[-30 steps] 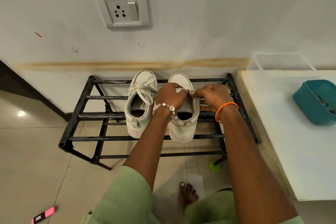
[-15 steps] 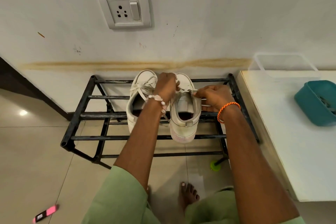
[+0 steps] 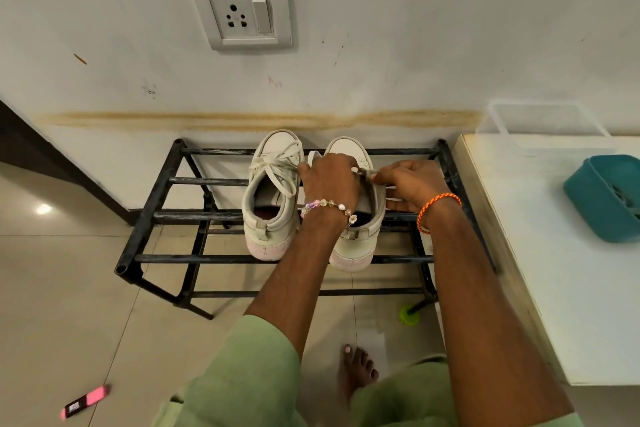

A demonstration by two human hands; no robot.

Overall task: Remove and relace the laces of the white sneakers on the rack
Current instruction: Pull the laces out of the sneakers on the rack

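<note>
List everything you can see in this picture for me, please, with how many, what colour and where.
sneakers: two, white with pinkish heels, side by side on the rack's top bars, toes to the wall
lace: one, white, on the right-hand sneaker, between the two hands
shoe rack: one, black metal, against the wall
wall socket: one, white, above the rack
table: one, white, right of the rack
tub: one, teal, on the table
clear box: one, see-through, at the table's far edge
pink object: one, on the floor, lower left
left hand: beaded bracelet, on the right-hand sneaker
right hand: orange thread band, pinches the lace
</note>
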